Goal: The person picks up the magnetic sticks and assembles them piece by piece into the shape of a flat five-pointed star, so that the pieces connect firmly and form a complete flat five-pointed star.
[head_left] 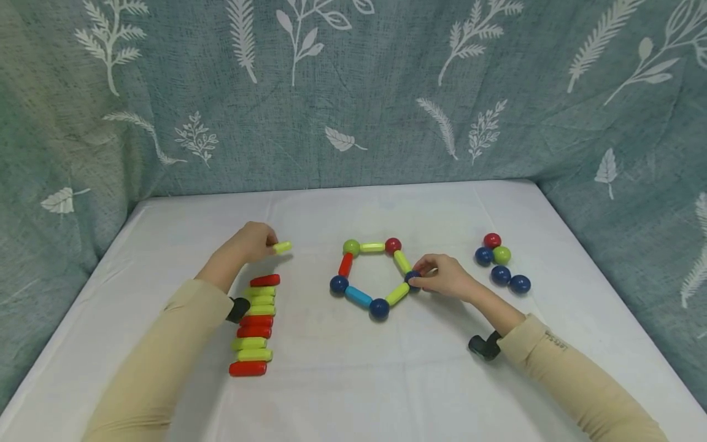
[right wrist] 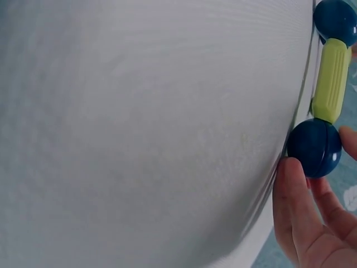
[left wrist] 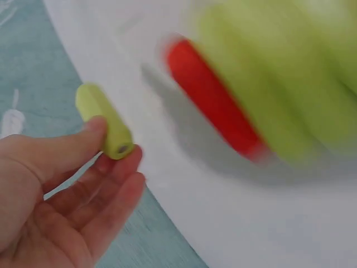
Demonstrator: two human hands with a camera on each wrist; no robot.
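Observation:
My left hand (head_left: 254,240) pinches a yellow-green magnetic rod (left wrist: 106,120) between thumb and fingers, above the table at the left; a metal tip shows at its end in the left wrist view. At the ring's right corner, my right hand (head_left: 444,277) holds a blue ball (right wrist: 315,148) between thumb and fingers. That ball joins two yellow-green rods. The five-sided ring also has a green ball (head_left: 351,247), a red ball (head_left: 393,245), a left blue ball (head_left: 339,284), a front blue ball (head_left: 379,309), a red rod (head_left: 345,265) and a blue rod (head_left: 358,298).
A column of red and yellow-green rods (head_left: 253,354) lies at the left, beside the left forearm. Several loose balls (head_left: 501,275), blue, red and green, sit right of my right hand. White cloth (head_left: 342,393) covers the table; a patterned curtain (head_left: 353,92) hangs behind.

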